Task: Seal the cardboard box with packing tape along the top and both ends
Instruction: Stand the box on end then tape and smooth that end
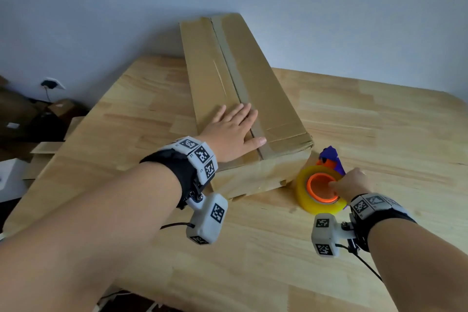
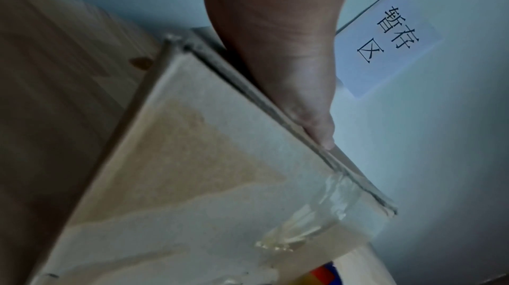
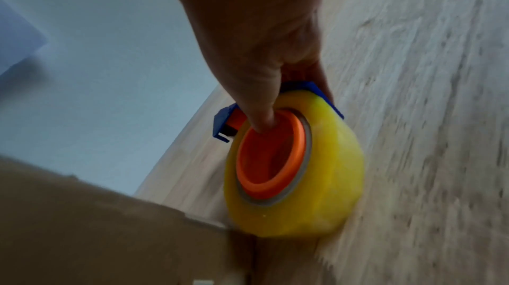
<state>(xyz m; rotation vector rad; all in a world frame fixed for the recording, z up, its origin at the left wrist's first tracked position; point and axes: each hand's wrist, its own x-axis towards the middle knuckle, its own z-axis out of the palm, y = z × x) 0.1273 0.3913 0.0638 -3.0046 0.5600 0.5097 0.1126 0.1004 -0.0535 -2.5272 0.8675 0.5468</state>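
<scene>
Cardboard box [image 1: 243, 99] lies lengthwise on the wooden counter [image 1: 379, 119], tape running along its top seam. Left hand [image 1: 231, 132] rests flat on the box top, fingers straight. Right hand [image 1: 352, 182] grips the tape roll [image 1: 307, 200] in its blue dispenser, just beside the box's near end, thumb inside the orange core [image 3: 264, 159].

Long cardboard box [image 1: 243, 99] sits on the wooden table [image 1: 354, 134], running away toward the wall [image 1: 101, 7]. Tape dispenser [image 1: 320, 191] is on the table just right of the box's near end. Left hand [image 1: 231, 132] flat on top of the box, near end; right hand [image 1: 350, 183] on the dispenser.
</scene>
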